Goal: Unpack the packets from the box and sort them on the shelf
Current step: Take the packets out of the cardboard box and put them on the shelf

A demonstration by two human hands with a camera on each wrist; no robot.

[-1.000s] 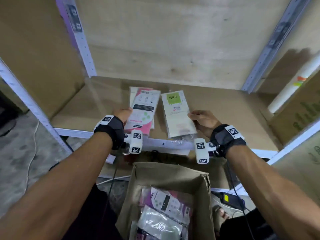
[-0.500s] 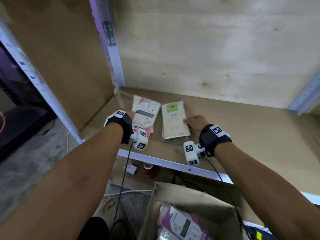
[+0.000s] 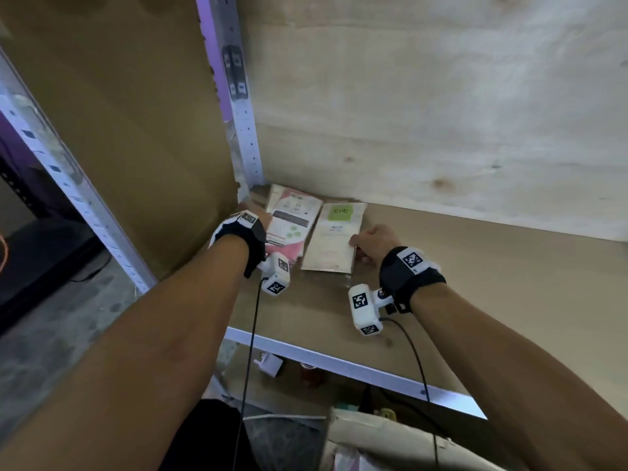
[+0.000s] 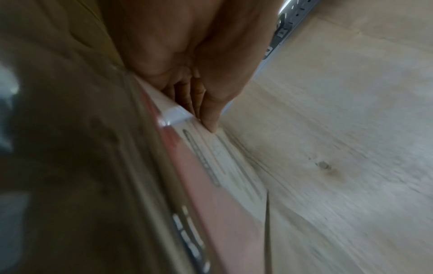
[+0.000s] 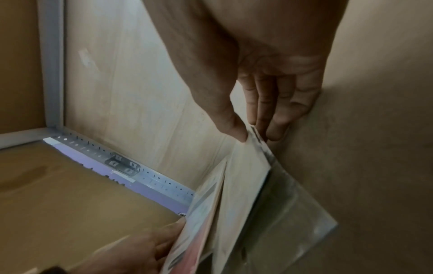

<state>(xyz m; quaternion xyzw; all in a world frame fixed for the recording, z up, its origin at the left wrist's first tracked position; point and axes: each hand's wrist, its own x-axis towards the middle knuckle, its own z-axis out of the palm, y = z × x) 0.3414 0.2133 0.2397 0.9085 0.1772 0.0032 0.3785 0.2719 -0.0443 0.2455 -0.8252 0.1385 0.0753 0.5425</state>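
Left hand: pinching the pink packet edge, likely squaring it just right of the upright post.
Right hand: pinching the green-label packet, further right of the post, likely aligning by kind.
Shelf: carrying both flat.

Forearms reaching forward, left hand pinching, right hand pinching, thumbs above fingers

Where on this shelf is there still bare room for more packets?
The back left corner is crowded: the pink packet in the left hand and the green-label packet in the right hand lie adjacent. Bare shelf board stretches right of that hand, along the back wall, and between both packets and the front rail.
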